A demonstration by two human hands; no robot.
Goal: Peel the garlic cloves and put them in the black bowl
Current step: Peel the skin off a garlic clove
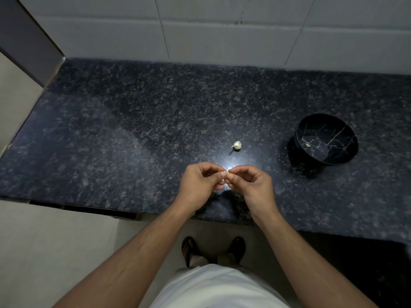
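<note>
- Centrally, above the near edge of the counter [111, 134], a clove [227, 175] is pinched between the two hands; only a sliver of it is seen between the fingertips, so how much skin is left on it cannot be told.
- The left hand [200, 185] is curled, thumb and forefinger closed on the clove's left side; the other fingers are folded under the palm.
- The right hand [251, 185] is likewise curled, its thumb and first fingers nipped onto the clove's right side; the fingertips of both hands are nearly touching.
- A thin pale thread, perhaps skin, is seen sticking up from the pinch; it is too fine to be judged.
- The garlic [237, 145], a small white piece with a pointed end, is lying on the counter just beyond the hands, apart from them.
- The bowl [326, 138] is standing to the right, well apart from the hands; it is black with pale veining, and one small pale piece [307, 145] is lying inside on its left.
- A bright glare is thrown on the counter just beyond the hands; a tiled wall [222, 30] is seen at the far side.
- Sandalled feet [213, 250] are seen on the floor below the counter's near edge.
</note>
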